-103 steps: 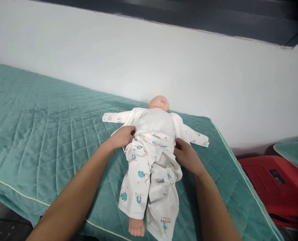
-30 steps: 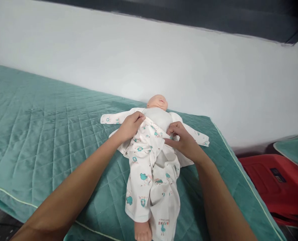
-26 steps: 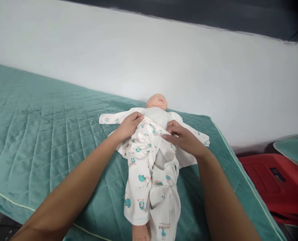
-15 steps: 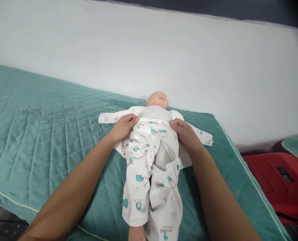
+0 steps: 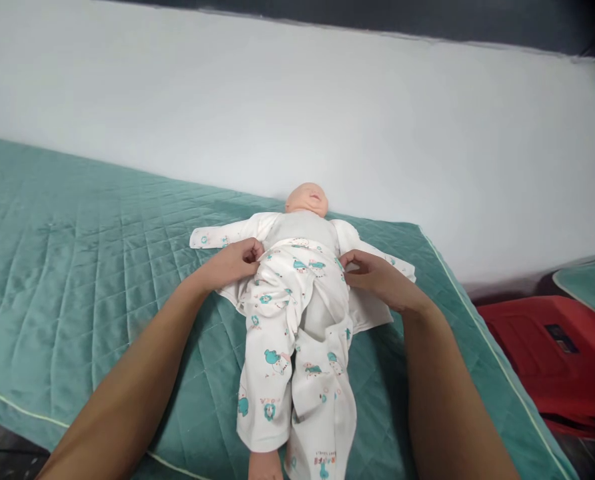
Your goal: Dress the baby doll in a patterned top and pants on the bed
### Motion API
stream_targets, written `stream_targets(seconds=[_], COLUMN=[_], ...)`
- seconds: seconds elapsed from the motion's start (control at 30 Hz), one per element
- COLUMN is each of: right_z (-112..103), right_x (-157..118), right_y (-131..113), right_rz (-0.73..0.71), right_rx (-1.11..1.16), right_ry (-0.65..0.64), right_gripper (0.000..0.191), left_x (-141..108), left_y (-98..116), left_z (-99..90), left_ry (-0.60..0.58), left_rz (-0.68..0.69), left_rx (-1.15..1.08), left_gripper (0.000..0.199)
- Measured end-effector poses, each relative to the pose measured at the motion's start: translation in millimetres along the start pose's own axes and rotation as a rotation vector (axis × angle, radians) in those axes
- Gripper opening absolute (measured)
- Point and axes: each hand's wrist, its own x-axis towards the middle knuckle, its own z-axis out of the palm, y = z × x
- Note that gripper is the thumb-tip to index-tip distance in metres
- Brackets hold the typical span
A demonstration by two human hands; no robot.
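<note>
A baby doll (image 5: pixel 305 199) lies on its back on a green quilted cover, its head toward the wall. White baby pants (image 5: pixel 273 363) with teal animal prints cover its legs and lower belly, and one foot shows below a cuff. A white baby shirt (image 5: pixel 222 235) lies spread beneath the torso, its sleeves stretched out to both sides. My left hand (image 5: pixel 232 263) is closed at the left side of the pants' waist, fingers curled in. At the waist's right side, my right hand (image 5: pixel 380 277) pinches the pants' edge. The fabric hides some fingertips.
The green quilted cover (image 5: pixel 102 280) reaches to a white wall (image 5: pixel 297 100) behind the doll. A red case-like object (image 5: pixel 552 353) stands on the right beyond the bed's edge, near another green surface (image 5: pixel 590 283). Dark floor shows at the lower left.
Both hands have shifted from the top of the pants' waistband outward and down to its sides. The waistband sits slightly lower and more gathered, and the view has moved a little.
</note>
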Motion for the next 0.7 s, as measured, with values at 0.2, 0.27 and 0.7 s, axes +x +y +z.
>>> stream_targets(seconds=[0.2,0.27,0.7], right_z=[9,13,15], right_x=[6,11,13], right_y=[-3,3,-2], right_rz=[0.071,0.098,0.047], right_rx=[-0.394,-0.492,-0.484], right_ry=[0.136,0.200,0.215], right_gripper=[0.023,0.019,0.006], left_x=[6,8,26], left_y=[7,5,30], left_z=[10.5,14.1,-6.4], left_ry=[0.203,0.244,-0.106], left_rz=[-0.047,-0.060,-0.084], left_rx=[0.346,0.353,0.269], left_gripper=[0.010,0.013,0.004])
